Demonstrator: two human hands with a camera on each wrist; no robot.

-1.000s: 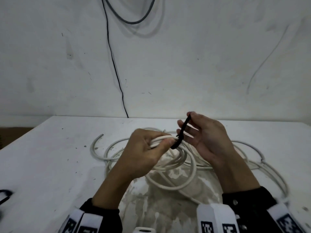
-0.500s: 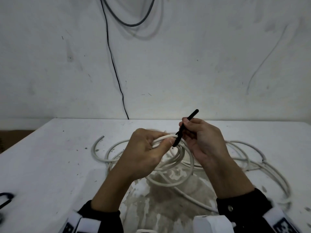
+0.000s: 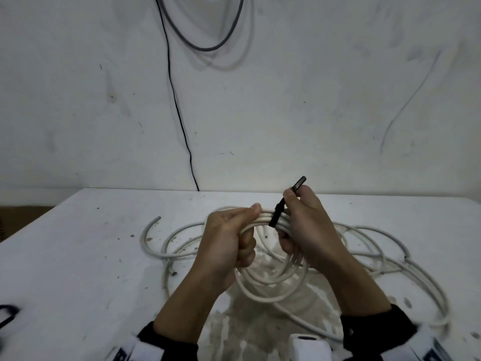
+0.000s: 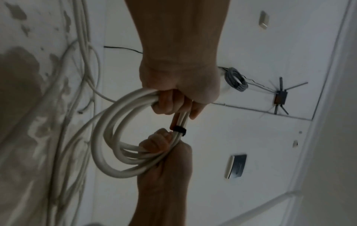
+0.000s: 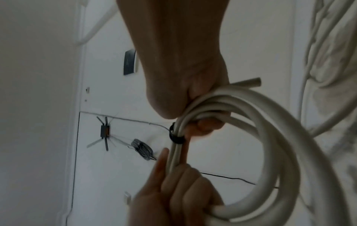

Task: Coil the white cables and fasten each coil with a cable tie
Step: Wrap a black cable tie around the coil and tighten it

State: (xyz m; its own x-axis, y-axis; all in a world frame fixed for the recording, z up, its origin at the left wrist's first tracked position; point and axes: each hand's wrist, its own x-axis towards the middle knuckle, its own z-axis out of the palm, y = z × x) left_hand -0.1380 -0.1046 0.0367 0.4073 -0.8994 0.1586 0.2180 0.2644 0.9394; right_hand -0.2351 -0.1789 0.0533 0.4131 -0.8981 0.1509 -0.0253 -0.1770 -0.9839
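Observation:
A coil of white cable point(image 3: 270, 290) hangs above the table between both hands. My left hand point(image 3: 231, 238) grips the coil's top, thumb lying along the strands. A black cable tie point(image 3: 276, 216) is wrapped round the bundle just right of that thumb. My right hand point(image 3: 304, 225) pinches the tie's tail, which sticks up past its fingertips, while its lower fingers curl round the coil. The left wrist view shows the tie point(image 4: 179, 130) snug on the strands between left hand point(image 4: 177, 94) and right hand point(image 4: 162, 146). The right wrist view shows the same band point(image 5: 174, 137) on the coil point(image 5: 270, 122).
More loose white cable point(image 3: 390, 246) sprawls over the white table point(image 3: 78, 256) behind and to the right, with a cut end point(image 3: 156, 218) at the left. A black object point(image 3: 7, 313) lies at the table's left edge. A black wire point(image 3: 179, 113) runs down the wall.
My right hand has drawn the tie's tail up and to the right, and the band has closed onto the bundle. The left thumb has slid along the strands towards the tie.

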